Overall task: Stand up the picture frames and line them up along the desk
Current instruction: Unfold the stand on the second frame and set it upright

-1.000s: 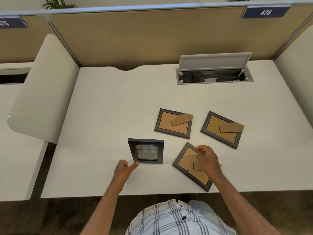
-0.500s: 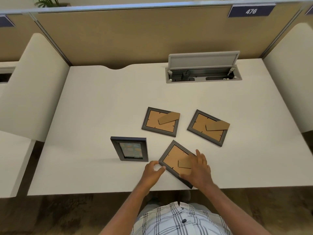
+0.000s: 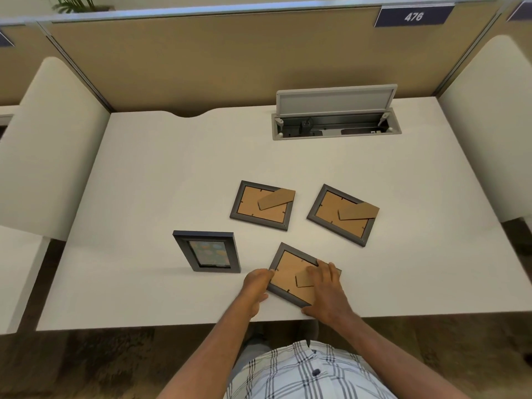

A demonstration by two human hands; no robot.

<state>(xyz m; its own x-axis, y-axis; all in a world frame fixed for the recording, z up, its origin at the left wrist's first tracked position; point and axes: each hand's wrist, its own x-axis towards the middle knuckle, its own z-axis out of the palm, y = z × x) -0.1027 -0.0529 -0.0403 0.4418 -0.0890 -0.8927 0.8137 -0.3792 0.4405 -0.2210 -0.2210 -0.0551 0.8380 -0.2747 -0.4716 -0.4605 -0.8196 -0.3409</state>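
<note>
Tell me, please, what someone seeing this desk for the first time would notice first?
Probably the two hands at the near edge of the desk: the left hand and right hand are on a face-down frame. Just left of it, one frame already stands upright, while two more face-down frames lie farther back, below an open cable box.

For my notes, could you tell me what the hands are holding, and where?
The nearest face-down frame: left hand grips its left corner, right hand lies over its right side.
</note>
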